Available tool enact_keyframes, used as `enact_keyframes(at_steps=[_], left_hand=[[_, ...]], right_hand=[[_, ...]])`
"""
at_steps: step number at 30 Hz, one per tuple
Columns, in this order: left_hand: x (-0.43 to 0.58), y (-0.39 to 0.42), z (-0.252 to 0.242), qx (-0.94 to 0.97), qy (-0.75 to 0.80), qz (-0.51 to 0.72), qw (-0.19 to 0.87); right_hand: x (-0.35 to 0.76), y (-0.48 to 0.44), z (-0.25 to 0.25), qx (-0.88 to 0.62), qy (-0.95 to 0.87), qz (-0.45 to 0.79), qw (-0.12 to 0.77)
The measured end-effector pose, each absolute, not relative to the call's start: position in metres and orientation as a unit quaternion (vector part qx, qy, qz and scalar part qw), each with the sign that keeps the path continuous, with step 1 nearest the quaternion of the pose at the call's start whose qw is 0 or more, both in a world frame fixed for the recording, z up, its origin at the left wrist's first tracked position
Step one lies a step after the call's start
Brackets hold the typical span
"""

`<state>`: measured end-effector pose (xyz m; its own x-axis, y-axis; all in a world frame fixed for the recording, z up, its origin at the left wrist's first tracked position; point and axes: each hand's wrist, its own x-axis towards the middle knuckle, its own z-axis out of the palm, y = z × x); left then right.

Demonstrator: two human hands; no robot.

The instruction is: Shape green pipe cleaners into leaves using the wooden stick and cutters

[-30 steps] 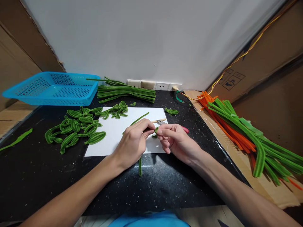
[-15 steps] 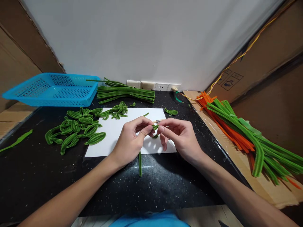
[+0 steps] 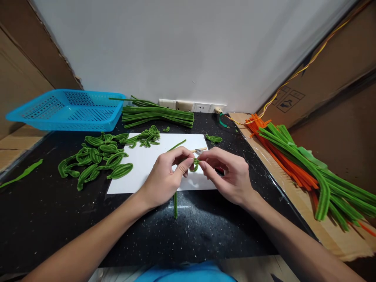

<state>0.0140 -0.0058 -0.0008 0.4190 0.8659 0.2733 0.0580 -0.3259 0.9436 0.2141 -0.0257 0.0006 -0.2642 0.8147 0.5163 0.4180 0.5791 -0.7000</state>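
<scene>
Both hands meet over a white sheet of paper (image 3: 141,164) on a black speckled table (image 3: 44,211). My left hand (image 3: 166,178) and my right hand (image 3: 230,174) each pinch a small curled piece of green pipe cleaner (image 3: 194,164) between thumb and fingertips. A straight green pipe cleaner (image 3: 175,204) runs under my left hand, its far end (image 3: 177,145) showing beyond the fingers. Just behind the fingertips lies a thin wooden stick with a metal tip (image 3: 199,150).
A pile of bent green pipe-cleaner shapes (image 3: 96,158) lies left of the paper, more at its top edge (image 3: 145,137). A blue plastic basket (image 3: 67,109) stands back left. Straight green bundle (image 3: 157,113) by the wall sockets (image 3: 192,106). Orange and green pipe cleaners (image 3: 305,168) cover the cardboard at right.
Both hands have lifted slightly and turned the curled green piece between the fingertips. My right hand shifted right and lower, its fingers spreading a little. The red-handled item under my right hand is now hidden.
</scene>
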Motion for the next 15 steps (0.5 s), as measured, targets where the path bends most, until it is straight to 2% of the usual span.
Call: enact_keyframes(at_steps=[5,9,15], left_hand=[[0.0139,-0.0068,-0.0006,0.699,0.341,0.415,0.471],[0.0130,-0.0061,0.0011,0.692,0.324,0.383,0.519],[0.0113,-0.0019,0.0032,0.692,0.295,0.387,0.534]], right_hand=[[0.2142,-0.0241,0.0011,-0.374,-0.807,0.125,0.440],[0.2158,-0.0206,-0.0044,-0.351,-0.824,0.072,0.440],[0.2192,-0.0175,-0.0061,-0.330,-0.843,0.051,0.422]])
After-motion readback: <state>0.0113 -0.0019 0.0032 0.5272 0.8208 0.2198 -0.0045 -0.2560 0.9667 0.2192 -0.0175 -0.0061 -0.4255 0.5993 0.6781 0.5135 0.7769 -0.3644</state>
